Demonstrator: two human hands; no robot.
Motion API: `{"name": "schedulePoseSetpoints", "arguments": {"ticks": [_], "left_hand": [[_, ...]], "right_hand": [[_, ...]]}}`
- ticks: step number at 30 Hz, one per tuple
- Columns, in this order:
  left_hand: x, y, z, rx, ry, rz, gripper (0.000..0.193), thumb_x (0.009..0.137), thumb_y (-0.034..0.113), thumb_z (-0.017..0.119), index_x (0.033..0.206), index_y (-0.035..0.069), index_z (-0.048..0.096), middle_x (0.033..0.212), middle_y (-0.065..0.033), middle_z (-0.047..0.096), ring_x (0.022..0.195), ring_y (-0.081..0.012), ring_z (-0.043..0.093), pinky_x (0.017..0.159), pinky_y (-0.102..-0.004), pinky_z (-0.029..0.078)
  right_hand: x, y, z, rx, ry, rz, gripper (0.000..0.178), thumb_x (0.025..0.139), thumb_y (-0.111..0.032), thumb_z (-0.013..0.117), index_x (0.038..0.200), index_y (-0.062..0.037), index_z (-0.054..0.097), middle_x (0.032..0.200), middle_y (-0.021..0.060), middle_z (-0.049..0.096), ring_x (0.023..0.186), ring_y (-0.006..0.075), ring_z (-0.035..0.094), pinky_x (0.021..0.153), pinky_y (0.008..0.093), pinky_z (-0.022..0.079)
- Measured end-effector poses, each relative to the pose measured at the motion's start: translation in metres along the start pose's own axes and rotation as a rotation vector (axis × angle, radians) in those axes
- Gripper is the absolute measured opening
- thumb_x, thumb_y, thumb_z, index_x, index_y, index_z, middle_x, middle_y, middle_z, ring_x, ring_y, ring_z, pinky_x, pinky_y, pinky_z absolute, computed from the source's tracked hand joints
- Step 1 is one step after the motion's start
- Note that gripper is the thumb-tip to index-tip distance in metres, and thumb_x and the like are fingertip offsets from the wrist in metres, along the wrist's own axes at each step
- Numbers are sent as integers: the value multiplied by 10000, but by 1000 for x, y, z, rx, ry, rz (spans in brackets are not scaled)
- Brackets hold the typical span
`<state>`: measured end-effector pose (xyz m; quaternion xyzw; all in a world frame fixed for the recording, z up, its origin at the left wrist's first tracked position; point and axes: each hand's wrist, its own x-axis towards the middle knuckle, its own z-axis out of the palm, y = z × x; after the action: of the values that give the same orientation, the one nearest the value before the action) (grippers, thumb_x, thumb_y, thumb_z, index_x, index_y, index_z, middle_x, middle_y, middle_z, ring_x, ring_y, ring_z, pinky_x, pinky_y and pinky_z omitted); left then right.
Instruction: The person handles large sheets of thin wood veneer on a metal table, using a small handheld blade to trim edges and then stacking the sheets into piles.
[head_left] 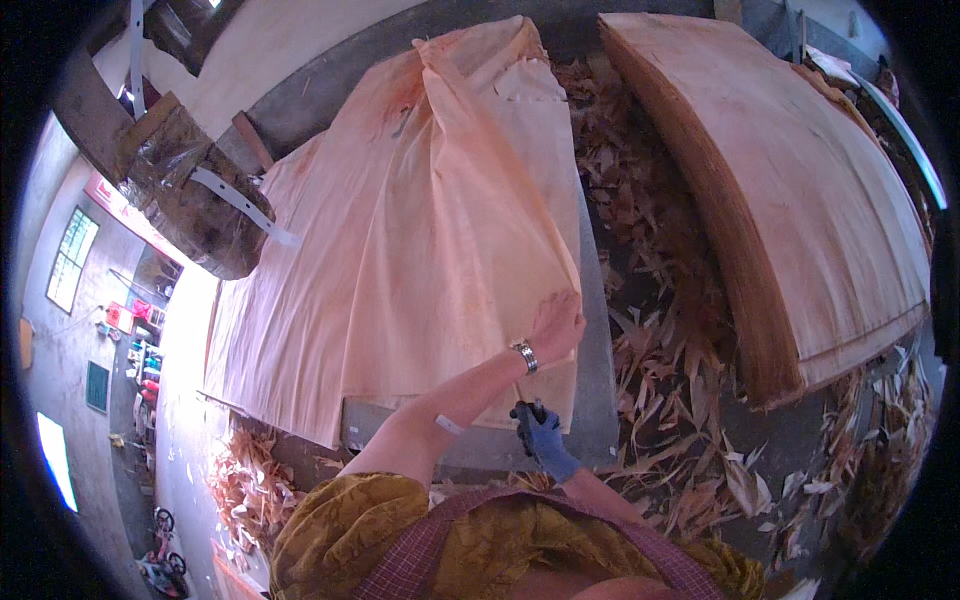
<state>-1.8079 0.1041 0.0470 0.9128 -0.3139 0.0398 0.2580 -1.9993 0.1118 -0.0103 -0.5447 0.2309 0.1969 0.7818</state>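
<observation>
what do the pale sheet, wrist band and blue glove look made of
Pale sheet: probably raw wood veneer, showing faint grain and folds. Wrist band: likely polished metal, shiny links. Blue glove: perhaps matte fabric, no visible shine.

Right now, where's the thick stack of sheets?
In the head view, the thick stack lies at right, across the shavings from the sheet the left hand holds.

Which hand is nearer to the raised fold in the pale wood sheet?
Left. The bare left hand touches the sheet at the lower end of the raised fold; the gloved right hand is lower in the view, apart from the fold.
</observation>
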Motion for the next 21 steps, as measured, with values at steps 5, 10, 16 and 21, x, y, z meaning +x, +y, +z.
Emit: {"name": "schedulePoseSetpoints", "arguments": {"ticks": [5,10,16,21], "left_hand": [[1,19,6,-69,34,90,120,767,88,538,856,12,511,888,-172,560,896,-375,539,806,-473,432],[0,58,4,-174,39,162,110,756,74,537,841,17,497,874,-168,541,894,-374,534,806,-469,432],[-16,50,27,-117,-15,171,146,766,127,528,864,19,526,927,-165,573,927,-366,554,814,-476,439],[-15,51,18,-53,-277,26,171,805,199,556,810,29,567,918,-170,608,931,-361,574,820,-474,455]], "right_hand": [[-28,-2,-32,145,-75,-63,347,981,-402,514,926,-98,672,563,-31,481,412,71,399,368,263,314],[-45,33,-58,25,162,-133,285,970,-328,564,872,-81,667,572,-34,471,454,89,390,433,261,312],[-21,43,-58,-288,238,-159,313,952,-270,586,856,24,633,642,124,576,594,194,524,580,374,436],[6,30,-38,-501,346,-493,208,944,-208,588,857,-21,615,691,90,599,596,209,555,552,369,429]]}}
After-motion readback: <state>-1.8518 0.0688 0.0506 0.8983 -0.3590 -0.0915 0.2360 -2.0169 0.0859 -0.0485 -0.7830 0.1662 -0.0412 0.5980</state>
